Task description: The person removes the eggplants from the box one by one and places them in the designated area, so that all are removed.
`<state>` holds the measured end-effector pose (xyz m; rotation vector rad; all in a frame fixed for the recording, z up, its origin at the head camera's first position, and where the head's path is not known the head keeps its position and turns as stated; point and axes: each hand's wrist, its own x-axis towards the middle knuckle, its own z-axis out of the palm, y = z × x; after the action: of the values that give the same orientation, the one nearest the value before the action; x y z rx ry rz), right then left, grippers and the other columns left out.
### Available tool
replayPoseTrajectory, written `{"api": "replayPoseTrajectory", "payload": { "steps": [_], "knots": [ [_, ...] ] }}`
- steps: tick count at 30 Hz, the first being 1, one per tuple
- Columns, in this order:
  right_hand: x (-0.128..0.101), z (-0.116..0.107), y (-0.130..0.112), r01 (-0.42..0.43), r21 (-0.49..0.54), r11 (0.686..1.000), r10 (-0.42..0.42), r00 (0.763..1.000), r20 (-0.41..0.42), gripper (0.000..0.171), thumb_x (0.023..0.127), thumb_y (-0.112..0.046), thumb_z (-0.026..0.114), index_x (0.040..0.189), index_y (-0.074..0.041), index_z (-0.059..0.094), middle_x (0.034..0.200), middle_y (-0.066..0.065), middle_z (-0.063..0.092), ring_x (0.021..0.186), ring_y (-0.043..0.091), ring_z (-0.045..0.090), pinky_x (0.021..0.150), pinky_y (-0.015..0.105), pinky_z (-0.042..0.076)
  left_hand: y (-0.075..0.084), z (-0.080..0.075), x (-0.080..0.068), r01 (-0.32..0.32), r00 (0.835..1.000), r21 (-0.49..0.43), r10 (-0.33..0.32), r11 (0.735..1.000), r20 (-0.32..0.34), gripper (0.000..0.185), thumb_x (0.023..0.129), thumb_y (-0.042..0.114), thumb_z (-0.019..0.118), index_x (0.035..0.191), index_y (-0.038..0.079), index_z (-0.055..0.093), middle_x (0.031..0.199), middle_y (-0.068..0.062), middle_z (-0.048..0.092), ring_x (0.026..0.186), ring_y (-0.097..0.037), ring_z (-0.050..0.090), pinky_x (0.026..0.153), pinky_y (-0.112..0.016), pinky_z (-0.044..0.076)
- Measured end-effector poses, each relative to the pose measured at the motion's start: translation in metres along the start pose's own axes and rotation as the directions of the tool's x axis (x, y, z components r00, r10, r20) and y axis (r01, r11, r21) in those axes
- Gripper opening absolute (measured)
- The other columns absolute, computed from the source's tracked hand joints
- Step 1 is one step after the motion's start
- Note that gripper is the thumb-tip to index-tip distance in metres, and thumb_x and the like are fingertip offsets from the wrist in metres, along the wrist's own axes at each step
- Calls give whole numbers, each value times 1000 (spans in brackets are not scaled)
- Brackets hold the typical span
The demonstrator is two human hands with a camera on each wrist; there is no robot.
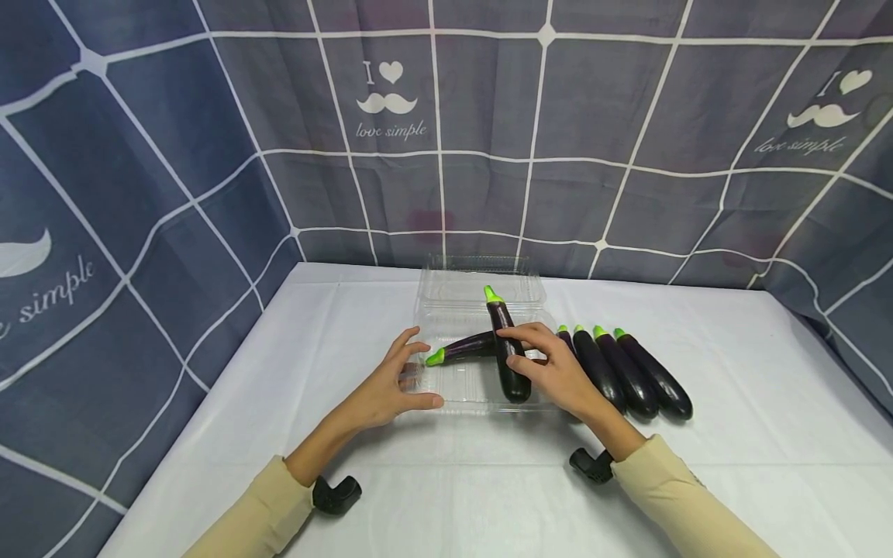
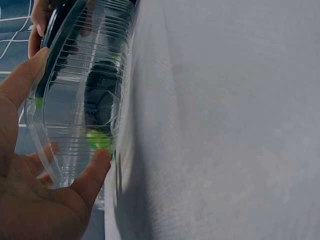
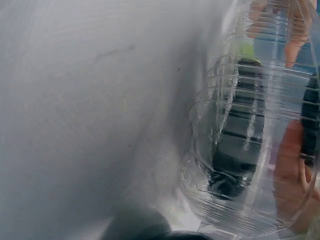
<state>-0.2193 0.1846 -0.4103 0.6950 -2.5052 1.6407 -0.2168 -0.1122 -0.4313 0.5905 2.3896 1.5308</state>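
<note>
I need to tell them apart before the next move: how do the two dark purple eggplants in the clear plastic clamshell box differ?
The upper eggplant runs front to back, green stem away from the person; the lower eggplant lies crosswise, stem pointing left. The upper one rests across the lower one. The right hand holds the upper one; nothing holds the lower. Both are glossy purple with green stems, inside the box.

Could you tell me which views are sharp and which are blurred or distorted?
Head view: sharp, evenly lit, wide-angle bending of the backdrop grid. Left wrist view: the clear container warps the eggplant behind it. Right wrist view: soft and hazy, table out of focus.
</note>
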Motion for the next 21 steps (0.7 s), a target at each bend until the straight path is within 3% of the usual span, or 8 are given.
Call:
{"api": "replayPoseTrajectory", "payload": {
  "steps": [8,15,21],
  "knots": [
    [-1,-4,-2,11,-4,1000,-11,1000,-17,38,92,-12,67,129,-14,66,123,4,58,110,27,51,86,49,46,2,1,0,8,1000,19,-8,1000,-11,83,81,28,83,146,3,38,164,-1,4,135,-38,36,106,-56,36],
    [-7,-9,-9,22,23,999,-22,999,-41,37,92,-9,66,129,-12,65,123,5,57,103,27,49,80,37,52,8,3,-2,10,1000,53,-9,999,-15,88,80,31,84,148,1,36,164,-2,5,133,-37,40,104,-53,40],
    [-12,-16,-10,38,-39,999,-39,998,-39,37,92,-8,66,129,-13,66,122,3,59,106,25,50,80,35,50,9,2,-2,14,1000,86,-13,996,-16,90,80,34,84,148,1,36,164,-2,5,133,-37,40,102,-53,41]
  ]
}}
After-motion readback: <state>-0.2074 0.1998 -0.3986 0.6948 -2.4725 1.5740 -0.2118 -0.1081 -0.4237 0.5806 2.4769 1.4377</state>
